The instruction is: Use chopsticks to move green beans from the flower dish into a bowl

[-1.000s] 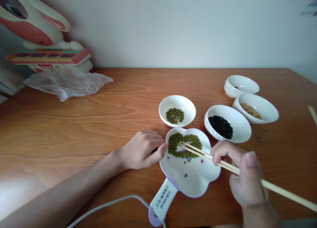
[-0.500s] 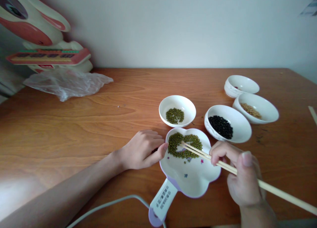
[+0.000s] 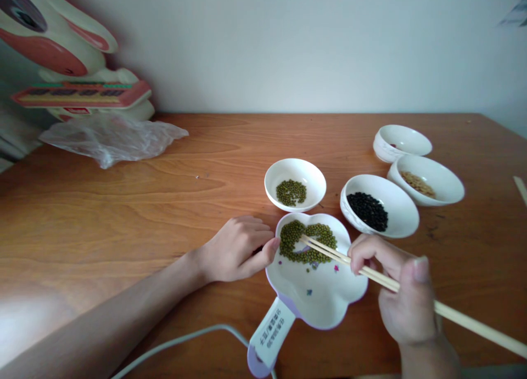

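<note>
In my right hand (image 3: 405, 294) is a pair of wooden chopsticks (image 3: 379, 277), tips close together among green mung beans (image 3: 325, 235). The beans lie in the upper part of a white flower-shaped dish (image 3: 329, 307) with a lilac edge and a labelled handle (image 3: 272, 332). My left hand (image 3: 241, 250) grips the dish's left rim, its thumb on the edge and its other fingers partly hidden. Just behind the dish stands a white bowl (image 3: 315, 184) holding more mung beans. Whether a bean sits between the chopstick tips is too small to tell.
At the right are white bowls with black beans (image 3: 368, 210), with tan grains (image 3: 418, 184), and with something small and dark red (image 3: 393, 146). A clear plastic bag (image 3: 113, 140) lies before a toy keyboard (image 3: 82, 94) at the left. A pale cable (image 3: 177, 340) runs along the front.
My right thumb has shifted slightly to the right along the chopsticks. Their tips stay among the mung beans, and my left hand keeps its place on the dish.
</note>
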`<state>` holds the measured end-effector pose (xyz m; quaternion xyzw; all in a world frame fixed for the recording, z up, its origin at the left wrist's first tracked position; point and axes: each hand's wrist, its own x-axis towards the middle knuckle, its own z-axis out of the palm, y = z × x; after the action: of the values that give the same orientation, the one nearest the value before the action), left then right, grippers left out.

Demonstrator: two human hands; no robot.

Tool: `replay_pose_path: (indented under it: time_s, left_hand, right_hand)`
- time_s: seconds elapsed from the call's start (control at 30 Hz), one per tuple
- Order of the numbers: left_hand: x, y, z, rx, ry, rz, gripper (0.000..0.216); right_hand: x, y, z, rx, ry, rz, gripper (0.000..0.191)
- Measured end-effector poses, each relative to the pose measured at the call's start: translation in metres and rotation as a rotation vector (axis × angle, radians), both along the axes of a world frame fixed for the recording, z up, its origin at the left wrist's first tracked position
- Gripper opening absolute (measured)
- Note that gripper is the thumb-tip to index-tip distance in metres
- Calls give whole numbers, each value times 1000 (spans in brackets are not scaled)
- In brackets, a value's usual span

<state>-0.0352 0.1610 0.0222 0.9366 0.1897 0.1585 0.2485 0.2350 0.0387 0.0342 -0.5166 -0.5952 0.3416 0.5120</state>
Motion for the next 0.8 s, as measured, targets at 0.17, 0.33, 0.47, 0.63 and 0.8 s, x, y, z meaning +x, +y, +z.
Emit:
replay_pose_path:
  time_s: [0.17,0.33,0.47,0.63,0.8]
  left_hand:
    - [-1,0,0,3,7,5,43]
    - [-1,0,0,15,-3,-2,44]
    - [0,0,0,17,-6,-3,43]
    - [1,1,-1,17,-13,0,45]
    - [1,1,-1,20,7,-7,46]
  right_hand:
    - [-1,2,-1,0,-2,-1,66]
    - [-3,3,1,62,-10,-53,66]
    - [-5,3,2,105,-1,-69,64]
    - [-6,2,5,100,29,-131,68]
    - [1,2,18,136,198,-198,74]
